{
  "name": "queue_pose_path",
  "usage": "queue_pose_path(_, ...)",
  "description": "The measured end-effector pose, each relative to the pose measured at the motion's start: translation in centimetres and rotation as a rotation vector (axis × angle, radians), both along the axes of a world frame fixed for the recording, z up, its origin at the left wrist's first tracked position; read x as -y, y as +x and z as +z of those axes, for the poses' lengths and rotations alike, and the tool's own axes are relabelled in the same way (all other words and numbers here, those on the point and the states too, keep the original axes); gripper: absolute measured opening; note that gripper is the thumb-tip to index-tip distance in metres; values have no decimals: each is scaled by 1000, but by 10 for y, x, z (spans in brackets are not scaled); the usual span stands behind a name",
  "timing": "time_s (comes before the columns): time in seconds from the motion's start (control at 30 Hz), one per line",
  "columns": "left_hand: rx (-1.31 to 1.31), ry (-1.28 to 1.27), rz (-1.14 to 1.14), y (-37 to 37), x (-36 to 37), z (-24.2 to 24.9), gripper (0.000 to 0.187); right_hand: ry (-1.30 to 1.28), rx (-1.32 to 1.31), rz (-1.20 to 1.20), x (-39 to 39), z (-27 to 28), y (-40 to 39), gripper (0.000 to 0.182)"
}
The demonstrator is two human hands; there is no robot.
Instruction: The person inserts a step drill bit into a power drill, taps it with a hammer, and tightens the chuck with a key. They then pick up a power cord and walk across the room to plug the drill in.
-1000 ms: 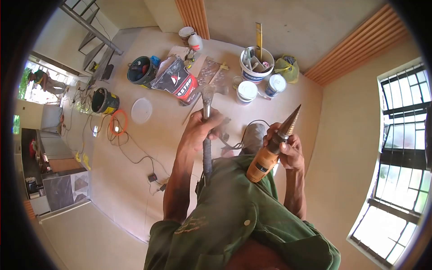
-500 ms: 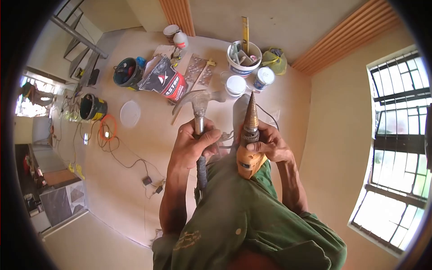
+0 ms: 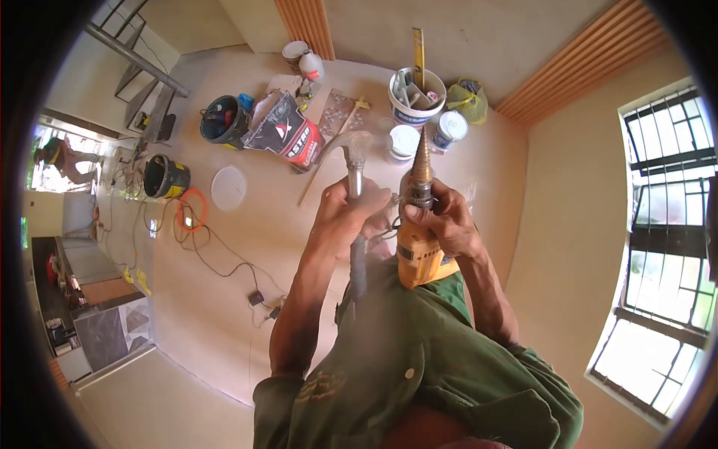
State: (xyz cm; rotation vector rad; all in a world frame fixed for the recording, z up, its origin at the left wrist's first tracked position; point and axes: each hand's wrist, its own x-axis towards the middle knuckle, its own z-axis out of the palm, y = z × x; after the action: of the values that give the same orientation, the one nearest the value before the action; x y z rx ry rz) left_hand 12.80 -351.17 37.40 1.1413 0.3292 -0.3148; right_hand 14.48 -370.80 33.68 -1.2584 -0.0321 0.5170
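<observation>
My left hand (image 3: 336, 217) is closed around the upper handle of a claw hammer (image 3: 357, 179), whose head points up and away from me and looks smeared by motion. The hammer's dark wrapped grip hangs down in front of my green shirt. Just to the right, my right hand (image 3: 451, 228) grips a yellow power drill (image 3: 421, 258) near its chuck. A cone-shaped step drill bit (image 3: 422, 161) sits in the chuck, tip up. Hammer and drill are side by side, with a small gap between the hammer's neck and the chuck.
Ahead on the floor are an Astro bag (image 3: 288, 135), a white bucket of tools (image 3: 415, 105), lidded tubs (image 3: 404, 142) and dark buckets (image 3: 166, 178). Cables (image 3: 224, 258) trail across the left floor. A barred window (image 3: 666, 247) is at right. Another person (image 3: 63, 161) is at far left.
The hammer has moved right and up, nearer the drill, and is now blurred. The drill has risen slightly. The whole view has shifted a little, and both hands keep their grips.
</observation>
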Motion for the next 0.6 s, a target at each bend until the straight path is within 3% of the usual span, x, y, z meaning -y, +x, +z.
queue_pose_path(0.17, -55, -7, -23, 1, 5, -12, 14, -27, 33, -15, -9, 10, -4, 51)
queue_pose_path(0.37, -65, 106, -7, -1, 3, -21, 17, -312, 307, 104, -4, -16, 7, 60)
queue_pose_path(0.47, -72, 107, -6, -4, 1, -25, 18, -257, 129, 157, -4, -15, 6, 74)
queue_pose_path(0.6, -126, 79, 14, -7, 3, -20, 21, -203, 84, 162, -5, -13, 2, 73)
